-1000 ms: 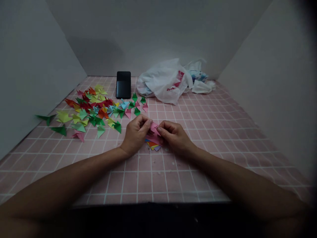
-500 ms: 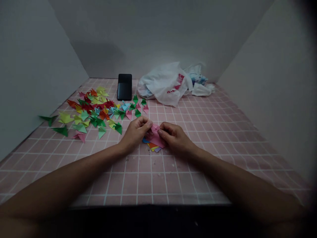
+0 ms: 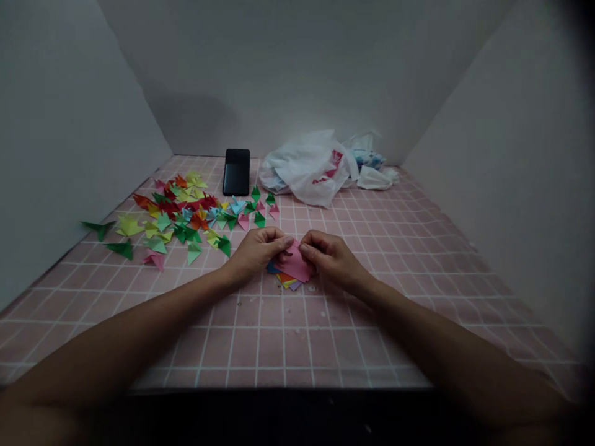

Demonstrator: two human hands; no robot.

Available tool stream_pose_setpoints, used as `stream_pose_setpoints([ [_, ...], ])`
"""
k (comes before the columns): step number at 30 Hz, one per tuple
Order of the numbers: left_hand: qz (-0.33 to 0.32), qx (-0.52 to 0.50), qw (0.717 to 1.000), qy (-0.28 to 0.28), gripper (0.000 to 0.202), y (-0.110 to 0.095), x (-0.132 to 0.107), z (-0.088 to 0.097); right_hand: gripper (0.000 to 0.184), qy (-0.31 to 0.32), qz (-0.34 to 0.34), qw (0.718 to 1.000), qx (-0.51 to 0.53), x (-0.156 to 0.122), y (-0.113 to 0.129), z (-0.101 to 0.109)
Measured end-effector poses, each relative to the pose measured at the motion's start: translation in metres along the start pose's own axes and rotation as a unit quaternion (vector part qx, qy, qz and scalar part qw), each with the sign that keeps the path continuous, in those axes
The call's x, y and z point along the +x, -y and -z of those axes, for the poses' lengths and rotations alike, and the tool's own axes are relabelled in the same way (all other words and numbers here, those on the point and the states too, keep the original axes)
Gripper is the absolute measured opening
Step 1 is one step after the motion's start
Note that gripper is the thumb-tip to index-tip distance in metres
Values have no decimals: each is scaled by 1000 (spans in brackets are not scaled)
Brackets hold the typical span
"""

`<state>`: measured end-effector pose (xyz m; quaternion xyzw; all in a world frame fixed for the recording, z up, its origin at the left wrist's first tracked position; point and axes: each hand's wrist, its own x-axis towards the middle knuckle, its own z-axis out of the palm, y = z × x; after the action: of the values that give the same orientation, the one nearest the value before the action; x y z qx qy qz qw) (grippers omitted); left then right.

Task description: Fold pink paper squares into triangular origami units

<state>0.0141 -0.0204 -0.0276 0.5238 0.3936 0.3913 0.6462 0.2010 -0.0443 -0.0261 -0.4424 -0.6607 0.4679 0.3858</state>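
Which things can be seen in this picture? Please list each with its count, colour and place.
Folded paper pieces: dozens, many colours, left side
Phone: one, black, back, left of centre
Plastic bag: one, white with red print, back centre
Patterned bundle: one, white and blue, right of the bag
Crumpled item: one, white, before the bundle
Coloured sheets: several, blue, orange, yellow, purple, centre
Pink paper: at least one, pink, over the sheets
Tablecloth: one, pink with white grid, beneath
Walls: three, grey, left, back, right
Left hand: one, bare, pinching pink paper
Right hand: one, bare, likewise
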Motion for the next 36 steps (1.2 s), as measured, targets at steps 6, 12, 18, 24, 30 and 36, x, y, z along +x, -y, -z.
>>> stream_pose_setpoints([
  [6, -25, 4, 999, -21, 35, -4, -5, -3, 21, -21, 13, 999, -21, 1, 4, 2],
  [12, -32, -6, 998, -46, 41, -5, -6, -5, 22, -61, 50, 994, -70, 1, 4, 4],
  [18, -56, 8, 996, -62, 39, -2, -8, -7, 28, -60, 36, 997, 15, 2, -1, 1],
  [24, -57, 28, 997, -37, 36, 4, -11, -12, 36, -31, 13, 999, 6, -1, -2, -5],
  [30, -41, 23, 998, -34, 33, 3, -8, -7, 28, -38, -1, 999, 1, 0, -4, -1],
  [36, -29, 53, 996, -65, 31, -2, -6, -4, 30, -76, -28, 997, -1, 2, -7, 2],
])
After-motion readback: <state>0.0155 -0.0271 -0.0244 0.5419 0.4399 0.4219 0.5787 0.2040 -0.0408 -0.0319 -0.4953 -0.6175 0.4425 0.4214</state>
